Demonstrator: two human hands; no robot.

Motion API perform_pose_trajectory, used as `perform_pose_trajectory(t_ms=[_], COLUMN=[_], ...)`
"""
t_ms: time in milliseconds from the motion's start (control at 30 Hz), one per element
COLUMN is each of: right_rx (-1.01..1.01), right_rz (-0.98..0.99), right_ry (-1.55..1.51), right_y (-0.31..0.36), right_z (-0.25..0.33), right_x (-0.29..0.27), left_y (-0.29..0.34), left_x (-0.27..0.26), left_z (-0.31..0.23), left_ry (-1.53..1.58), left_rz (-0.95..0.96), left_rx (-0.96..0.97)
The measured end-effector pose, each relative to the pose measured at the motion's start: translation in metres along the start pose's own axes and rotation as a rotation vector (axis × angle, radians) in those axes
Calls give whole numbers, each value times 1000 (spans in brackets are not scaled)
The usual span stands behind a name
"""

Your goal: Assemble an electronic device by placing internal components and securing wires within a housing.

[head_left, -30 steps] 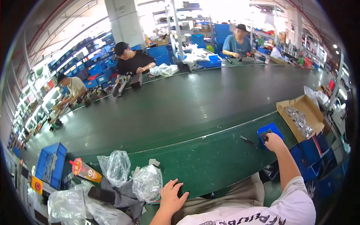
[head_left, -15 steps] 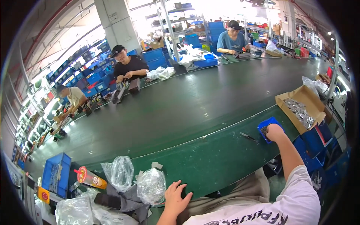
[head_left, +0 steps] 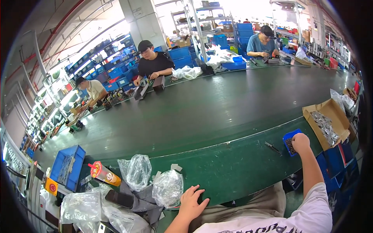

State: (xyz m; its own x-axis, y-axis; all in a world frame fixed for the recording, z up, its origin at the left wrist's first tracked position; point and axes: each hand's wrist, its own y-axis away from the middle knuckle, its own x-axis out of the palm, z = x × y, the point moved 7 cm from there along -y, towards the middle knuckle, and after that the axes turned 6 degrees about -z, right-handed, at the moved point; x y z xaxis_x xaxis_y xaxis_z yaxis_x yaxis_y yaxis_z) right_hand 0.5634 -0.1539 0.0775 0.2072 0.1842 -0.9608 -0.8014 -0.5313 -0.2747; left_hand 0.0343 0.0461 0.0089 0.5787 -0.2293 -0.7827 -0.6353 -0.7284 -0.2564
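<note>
Blue tray (head_left: 291, 134) of brown bits (head_left: 290, 146) sits just left of the cardboard box (head_left: 339, 117); right hand (head_left: 301, 143) curls over it, whether pinching I cannot tell; left hand (head_left: 193, 204) lies spread, well left of the box.

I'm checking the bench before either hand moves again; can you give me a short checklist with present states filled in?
1. Right hand at the small blue tray: ok, its fingers reach into it.
2. Small dark parts present in that tray: ok.
3. Part gripped in the right fingers: cannot tell, the hand hides it.
4. Left hand free: ok, fingers spread on the green bench.
5. Left hand apart from the clear plastic bag: cannot tell, they lie very close.
6. Slim hand tool apart from the tray: ok.
</note>
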Motion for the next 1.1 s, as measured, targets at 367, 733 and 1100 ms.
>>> perform_pose_trajectory(t_ms=[367,733,1100], right_rx=[-3,-153,-676], right_rz=[-19,-263,326], right_ry=[-22,-183,-877], right_y=[-4,12,121], right_z=[-9,72,312], right_x=[5,-60,-9], left_y=[-1,-5,-6], left_x=[-1,-1,-2], left_z=[-1,-4,-4], left_ry=[6,6,-61], left_rz=[15,-6,-73], left_rx=[-29,-35,-24])
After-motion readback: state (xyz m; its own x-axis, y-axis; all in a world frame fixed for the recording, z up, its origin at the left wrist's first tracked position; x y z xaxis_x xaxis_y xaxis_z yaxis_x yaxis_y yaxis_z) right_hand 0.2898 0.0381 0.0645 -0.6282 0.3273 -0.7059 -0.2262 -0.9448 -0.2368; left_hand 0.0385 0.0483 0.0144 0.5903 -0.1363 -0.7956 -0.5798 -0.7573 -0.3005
